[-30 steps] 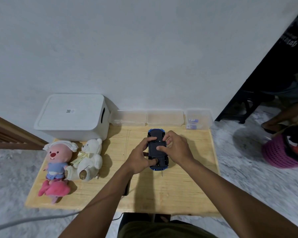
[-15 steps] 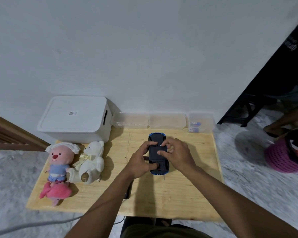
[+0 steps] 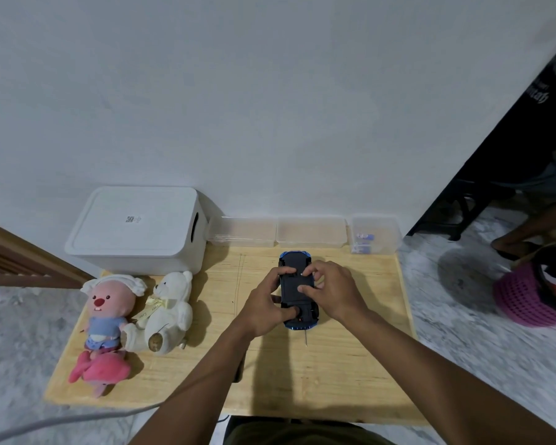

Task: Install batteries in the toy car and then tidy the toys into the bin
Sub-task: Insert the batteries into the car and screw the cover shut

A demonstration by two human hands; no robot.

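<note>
A blue toy car (image 3: 294, 263) lies upside down on the wooden table (image 3: 350, 374), its black underside facing up. My left hand (image 3: 264, 303) grips its left side, the thumb across the rear of the underside. My right hand (image 3: 333, 292) holds the right side, with thumb and fingertips pressing on the black battery cover. A white lidded bin (image 3: 138, 229) stands at the table's back left. A pink plush (image 3: 108, 306) and a white teddy bear (image 3: 169, 309) lie in front of it. Batteries (image 3: 365, 236) sit in a small clear box (image 3: 375, 234) at the back right.
Two shallow clear containers (image 3: 280, 231) line the wall behind the car. A thin screwdriver tip (image 3: 305, 339) pokes out just below the car. A purple basket (image 3: 533, 293) and a seated person's leg are on the floor to the right. A grey cable (image 3: 61, 423) runs along the floor.
Both hands stay on the overturned car; the right fingers shifted slightly on the underside. The camera view drifted a little.
</note>
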